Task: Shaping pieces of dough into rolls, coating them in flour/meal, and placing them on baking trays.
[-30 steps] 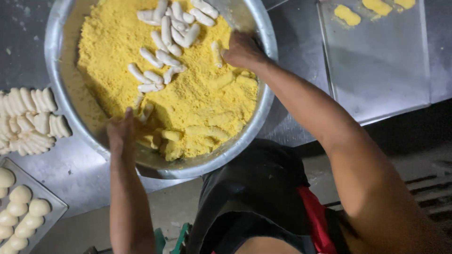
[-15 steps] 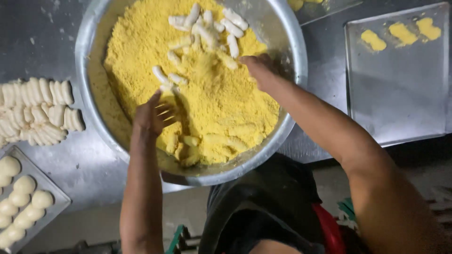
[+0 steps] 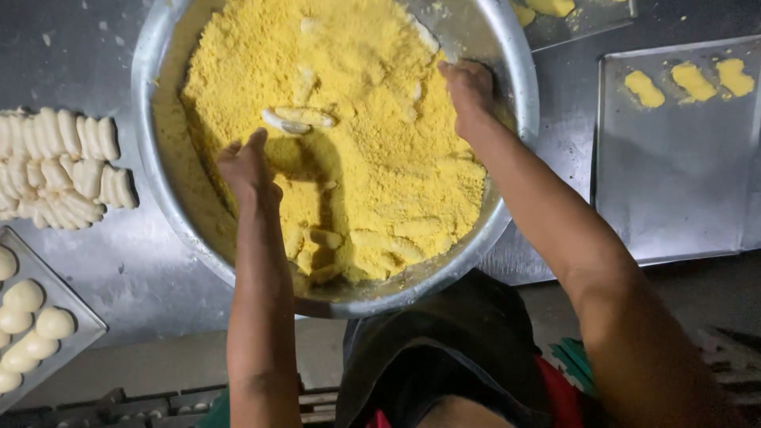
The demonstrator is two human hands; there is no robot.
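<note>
**Two hands in a crumb bowl, head view**

Head view, looking straight down.

- Bowl (image 3: 519, 119): lg round metal, centre of frame, sits on steel bench (image 3: 103, 261); near rim overhangs the bench edge toward the person.
- Yellow crumbs (image 3: 349, 79): coarse, fill most of bowl; bare metal strip shows along the bowl's left wall.
- Dough pieces (image 3: 297, 119): pale, finger-shaped; two lie exposed on top just beyond left hand, others half buried, incl. crumb-coated ones near the front rim.
- Left hand (image 3: 247, 168): over crumbs at bowl's left-centre, fingers together and roughly straight, pointing away from the person; loosely open, nothing seen gripped. Casts shadow onto crumbs to its right.
- Right hand (image 3: 469, 89): at bowl's right side near the rim, fingers curled down into crumbs; tips hidden, so can't tell if anything is held.
- Uncoated dough sticks (image 3: 63, 170): white, packed in rows on bench, left of bowl, not touching it.
- Tray w/ round dough balls (image 3: 28, 317): bottom left, metal, partly cut by frame edge.
- Flat metal tray (image 3: 674, 198): right of bowl, holds three yellow-coated pieces (image 3: 690, 79) in a row at far end.
- Second tray (image 3: 587, 20): top, beyond bowl, w/ more coated pieces, mostly out of frame.
- Dark apron (image 3: 444, 357): bottom centre, person's own.
</note>
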